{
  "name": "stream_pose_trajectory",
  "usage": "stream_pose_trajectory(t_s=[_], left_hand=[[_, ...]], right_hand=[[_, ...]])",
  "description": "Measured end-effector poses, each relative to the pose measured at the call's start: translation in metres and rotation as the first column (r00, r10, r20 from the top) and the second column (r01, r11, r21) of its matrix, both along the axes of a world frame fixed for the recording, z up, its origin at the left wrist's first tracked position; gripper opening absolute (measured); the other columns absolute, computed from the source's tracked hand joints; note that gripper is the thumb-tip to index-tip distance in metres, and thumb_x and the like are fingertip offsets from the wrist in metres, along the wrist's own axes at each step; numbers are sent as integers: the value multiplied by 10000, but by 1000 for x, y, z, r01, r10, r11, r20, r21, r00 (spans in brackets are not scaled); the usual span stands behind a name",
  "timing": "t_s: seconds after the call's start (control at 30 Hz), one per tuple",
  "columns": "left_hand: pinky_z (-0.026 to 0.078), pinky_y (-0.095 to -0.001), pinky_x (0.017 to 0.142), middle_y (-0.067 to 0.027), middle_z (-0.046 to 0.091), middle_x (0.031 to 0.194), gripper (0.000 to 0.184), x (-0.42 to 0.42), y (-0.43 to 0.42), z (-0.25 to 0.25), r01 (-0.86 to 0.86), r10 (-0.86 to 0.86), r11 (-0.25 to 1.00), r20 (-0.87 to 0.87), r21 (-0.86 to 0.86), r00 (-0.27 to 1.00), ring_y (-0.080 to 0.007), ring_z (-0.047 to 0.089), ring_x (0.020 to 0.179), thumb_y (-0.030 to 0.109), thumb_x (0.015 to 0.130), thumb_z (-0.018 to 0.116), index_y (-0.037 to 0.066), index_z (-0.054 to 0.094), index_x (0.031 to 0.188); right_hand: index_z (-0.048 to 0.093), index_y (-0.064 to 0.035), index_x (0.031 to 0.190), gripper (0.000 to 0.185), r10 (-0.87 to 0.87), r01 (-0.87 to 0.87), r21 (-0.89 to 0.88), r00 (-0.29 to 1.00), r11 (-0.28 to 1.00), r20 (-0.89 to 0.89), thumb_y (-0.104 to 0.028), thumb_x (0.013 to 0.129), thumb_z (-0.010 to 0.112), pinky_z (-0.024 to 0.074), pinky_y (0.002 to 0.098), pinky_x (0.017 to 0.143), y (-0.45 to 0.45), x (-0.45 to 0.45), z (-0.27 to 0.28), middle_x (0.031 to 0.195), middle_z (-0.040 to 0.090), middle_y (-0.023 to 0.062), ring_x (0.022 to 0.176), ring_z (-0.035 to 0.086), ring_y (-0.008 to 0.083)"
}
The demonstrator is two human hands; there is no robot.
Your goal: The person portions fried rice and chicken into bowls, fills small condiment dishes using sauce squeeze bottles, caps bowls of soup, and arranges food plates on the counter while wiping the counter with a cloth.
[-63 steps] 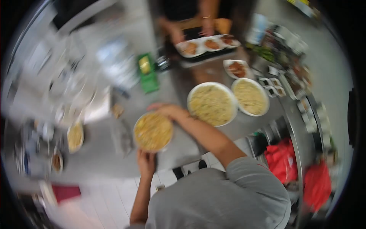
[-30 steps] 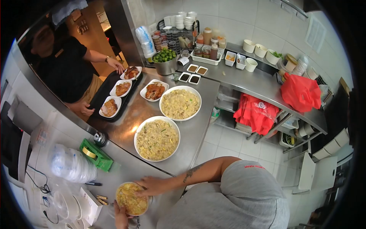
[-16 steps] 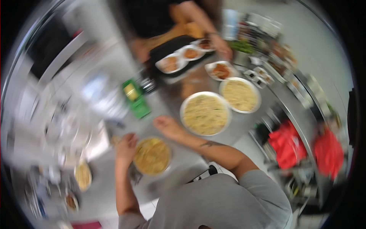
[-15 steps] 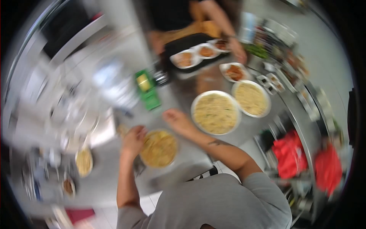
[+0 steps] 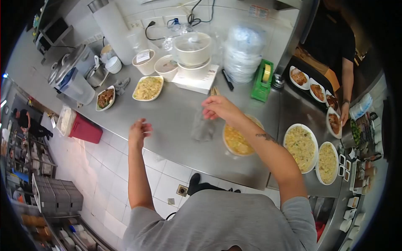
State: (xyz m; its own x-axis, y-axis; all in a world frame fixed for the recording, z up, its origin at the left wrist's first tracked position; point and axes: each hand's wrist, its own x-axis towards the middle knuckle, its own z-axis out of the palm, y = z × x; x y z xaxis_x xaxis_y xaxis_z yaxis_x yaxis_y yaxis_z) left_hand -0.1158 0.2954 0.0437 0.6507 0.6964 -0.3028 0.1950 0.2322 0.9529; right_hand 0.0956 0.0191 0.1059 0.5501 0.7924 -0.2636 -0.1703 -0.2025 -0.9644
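My left hand [image 5: 139, 133] is held over the counter's front edge, its fingers loosely bent and apart, with nothing in them. Further right, my right hand [image 5: 220, 108] hovers above a grey cloth [image 5: 202, 129], fingers slightly bent and nothing visible in them. Just behind it lie some wooden sticks [image 5: 215, 90]. Under my right forearm is a round bowl of yellowish food [image 5: 238, 140], partly covered by the arm. An oval dish of fried rice [image 5: 148, 88] stands behind and between my hands. To its left sits a smaller dish of brown food [image 5: 105, 98].
Lidded tubs [image 5: 192, 50] stand on a white box [image 5: 197, 79] at the back. A green tape dispenser [image 5: 262, 80] and black marker [image 5: 227, 79] lie right of it. Two large rice dishes [image 5: 301, 144] are at right. Another person's hand [image 5: 344, 113] touches a dish [image 5: 333, 123].
My view has turned left, so the counter's left part and the floor now show. My left hand has moved left, away from the round bowl. My right hand is now left of that bowl.
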Motion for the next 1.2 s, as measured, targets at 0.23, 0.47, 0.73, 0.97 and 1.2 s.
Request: stream_pose_trajectory(t_s=[0.23, 0.47, 0.73, 0.97, 1.2], left_hand=[[498, -360, 611, -175, 587, 922, 380, 5, 227, -81, -517, 575, 804, 160, -294, 803, -262, 597, 748, 283, 932, 436, 14, 381, 1195], [502, -373, 720, -157, 594, 977, 390, -11, 365, -90, -316, 335, 939, 156, -135, 929, -280, 607, 876, 213, 884, 411, 20, 453, 1221], [512, -276, 537, -113, 608, 908, 263, -3, 366, -73, -205, 268, 913, 138, -354, 953, -199, 615, 731, 196, 856, 445, 13, 550, 1012], [490, -268, 502, -101, 598, 859, 227, 72, 214, -45, 119, -91, 937, 98, -328, 991, -178, 589, 668, 191, 851, 443, 21, 543, 964], [468, -259, 466, -89, 587, 811, 196, 79, 96, -22, 338, -331, 878, 79, -339, 940, -157, 564, 606, 185, 846, 442, 29, 537, 916]], right_hand=[[469, 48, 1119, 333, -124, 140, 27, 940, 990, -319, -169, 869, 496, 509, 377, 604, 192, -5, -84, 886, 598, 219, 745, 625, 296], [555, 1, 993, 292, -199, 258, 112, 904, 960, -378, -231, 818, 527, 481, 357, 454, 293, 5, -128, 766, 590, 138, 608, 599, 231], [607, 70, 918, 244, -300, 348, 170, 919, 922, -256, -64, 764, 473, 496, 347, 347, 268, -24, -120, 611, 600, 181, 427, 588, 238], [535, 114, 1031, 313, -237, 310, 193, 915, 931, -327, -56, 770, 504, 541, 369, 432, 110, -71, -25, 728, 613, 216, 517, 621, 265], [501, 38, 1163, 348, -542, 567, 235, 823, 789, -167, -96, 842, 488, 557, 313, 531, -119, -136, 34, 877, 633, 176, 629, 642, 204]])
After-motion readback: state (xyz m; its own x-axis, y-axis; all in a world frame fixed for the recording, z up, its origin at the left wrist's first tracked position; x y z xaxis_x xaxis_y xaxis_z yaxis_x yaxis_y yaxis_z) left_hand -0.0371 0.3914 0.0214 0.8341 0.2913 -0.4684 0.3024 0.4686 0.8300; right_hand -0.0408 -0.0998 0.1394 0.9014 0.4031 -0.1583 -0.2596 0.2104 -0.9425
